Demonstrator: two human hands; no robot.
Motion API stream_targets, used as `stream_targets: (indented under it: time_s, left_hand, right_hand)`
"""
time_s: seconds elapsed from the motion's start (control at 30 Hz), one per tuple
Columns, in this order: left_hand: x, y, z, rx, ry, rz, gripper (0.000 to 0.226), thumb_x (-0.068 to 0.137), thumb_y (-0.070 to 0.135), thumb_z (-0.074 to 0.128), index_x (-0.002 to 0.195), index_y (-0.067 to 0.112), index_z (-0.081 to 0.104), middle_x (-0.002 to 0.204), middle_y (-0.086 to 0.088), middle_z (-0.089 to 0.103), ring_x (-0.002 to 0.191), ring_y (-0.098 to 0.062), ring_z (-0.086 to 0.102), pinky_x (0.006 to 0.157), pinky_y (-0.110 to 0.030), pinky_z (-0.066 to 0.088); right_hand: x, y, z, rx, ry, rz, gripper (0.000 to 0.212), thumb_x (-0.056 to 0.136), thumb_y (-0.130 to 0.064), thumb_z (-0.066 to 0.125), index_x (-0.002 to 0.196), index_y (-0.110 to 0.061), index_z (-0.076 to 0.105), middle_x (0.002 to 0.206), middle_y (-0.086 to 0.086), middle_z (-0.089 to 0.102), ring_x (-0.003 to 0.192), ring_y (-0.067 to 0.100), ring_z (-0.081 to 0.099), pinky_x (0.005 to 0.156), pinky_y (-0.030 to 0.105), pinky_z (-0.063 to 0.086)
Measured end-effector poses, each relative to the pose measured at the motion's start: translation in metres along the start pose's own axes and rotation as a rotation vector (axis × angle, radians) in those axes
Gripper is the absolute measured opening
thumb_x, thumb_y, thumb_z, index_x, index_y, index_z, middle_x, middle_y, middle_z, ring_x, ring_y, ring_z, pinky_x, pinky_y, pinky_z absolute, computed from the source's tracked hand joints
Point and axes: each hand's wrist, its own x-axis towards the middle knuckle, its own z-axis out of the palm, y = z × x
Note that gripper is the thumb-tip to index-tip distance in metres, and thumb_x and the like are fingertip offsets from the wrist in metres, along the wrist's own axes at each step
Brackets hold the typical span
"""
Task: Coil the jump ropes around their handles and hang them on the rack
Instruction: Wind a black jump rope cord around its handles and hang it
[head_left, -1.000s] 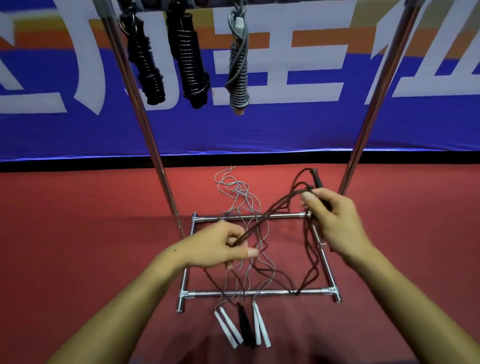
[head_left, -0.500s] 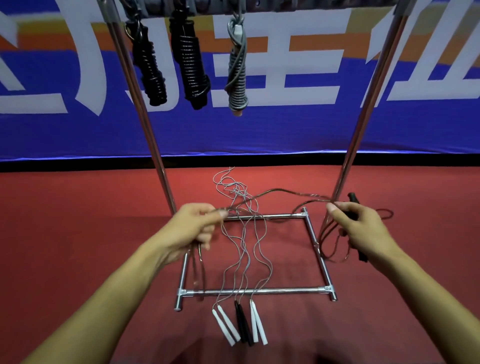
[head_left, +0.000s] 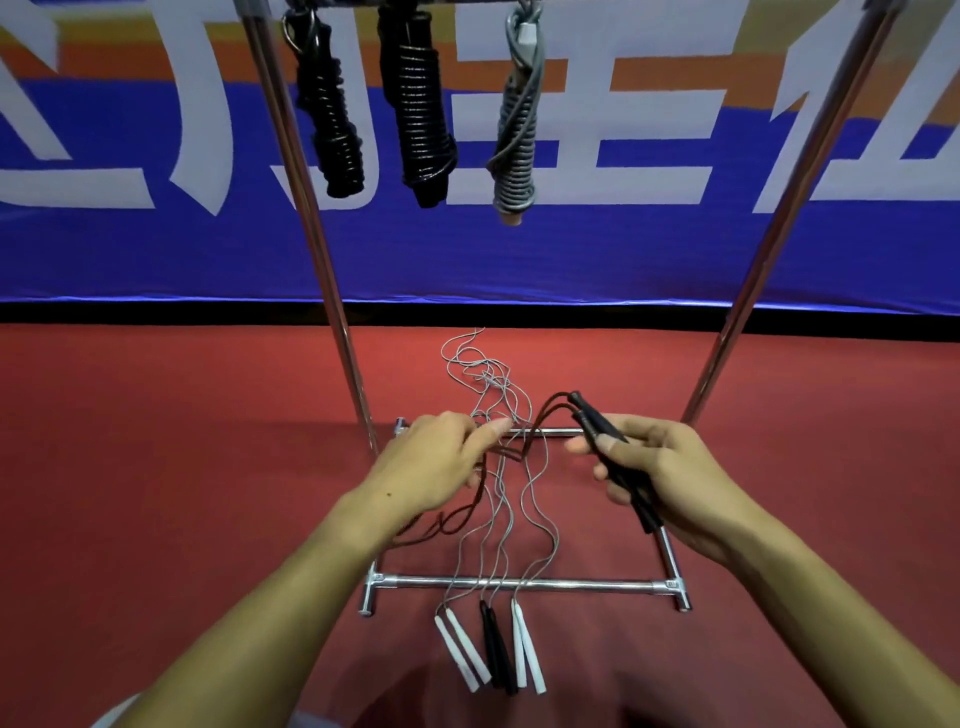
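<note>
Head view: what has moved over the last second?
The right hand has swung its black handles outward and back toward centre. The left hand slid up the dark cord. Hung coils and floor handles stayed put.

- Three coiled ropes (head_left: 421, 109) hang side by side from the top of the rack (head_left: 343, 332), towards its left post.
- Loose ropes (head_left: 498, 519) lie on the floor (head_left: 156, 467) across the rack's base.
- Their handles (head_left: 493, 649) rest in front of the near bar (head_left: 519, 584).
- A banner (head_left: 623, 249) stands behind the rack.
</note>
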Motion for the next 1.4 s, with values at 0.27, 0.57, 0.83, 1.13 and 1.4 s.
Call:
stream_targets:
  time_s: [0.27,0.57,0.83,1.13,1.4]
  left_hand:
    - [-0.007,0.008,0.003,-0.219,0.067,0.239,0.068,0.094,0.083,0.037,0.132,0.031,0.057,0.127,0.008,0.068,0.120,-0.008,0.064,0.104,-0.043,0.052]
    - [-0.005,0.010,-0.004,-0.582,-0.077,0.347,0.023,0.091,0.032,0.083,0.097,0.013,0.071,0.081,-0.022,0.070,0.067,-0.029,0.063,0.072,-0.045,0.055]
    - [-0.006,0.015,-0.006,-0.794,-0.127,0.296,0.013,0.099,0.008,0.072,0.110,0.001,0.074,0.085,-0.027,0.072,0.072,-0.024,0.068,0.072,-0.033,0.059]
    - [-0.006,0.020,-0.013,-0.964,0.041,0.207,0.015,0.094,0.002,0.074,0.109,0.001,0.079,0.081,-0.020,0.076,0.071,-0.027,0.072,0.077,-0.039,0.065]
    - [0.000,0.032,-0.012,-1.101,0.175,0.134,0.013,0.094,0.003,0.074,0.106,0.001,0.078,0.082,-0.021,0.076,0.072,-0.025,0.074,0.074,-0.034,0.064]
  right_hand:
    - [-0.011,0.002,0.024,-0.074,-0.207,-0.041,0.028,0.102,0.000,0.058,0.129,0.000,0.062,0.114,0.021,0.075,0.068,0.017,0.061,0.056,0.027,0.048]
    - [-0.025,0.002,0.035,-0.129,-0.273,-0.038,0.027,0.101,-0.008,0.062,0.127,-0.001,0.056,0.114,0.017,0.076,0.077,0.026,0.069,0.060,0.035,0.060]
    - [-0.023,-0.002,0.020,-0.218,-0.245,-0.081,0.023,0.103,-0.014,0.060,0.121,-0.002,0.054,0.108,0.016,0.077,0.069,0.026,0.063,0.053,0.033,0.055]
    - [-0.018,0.004,0.005,0.232,-0.075,-0.049,0.058,0.073,-0.038,0.089,0.121,-0.012,0.073,0.113,0.020,0.072,0.086,0.028,0.073,0.074,0.036,0.063]
    - [-0.015,0.028,0.051,0.009,-0.172,-0.175,0.081,0.073,-0.040,0.094,0.141,-0.021,0.055,0.142,-0.006,0.065,0.141,0.010,0.052,0.119,0.035,0.040]
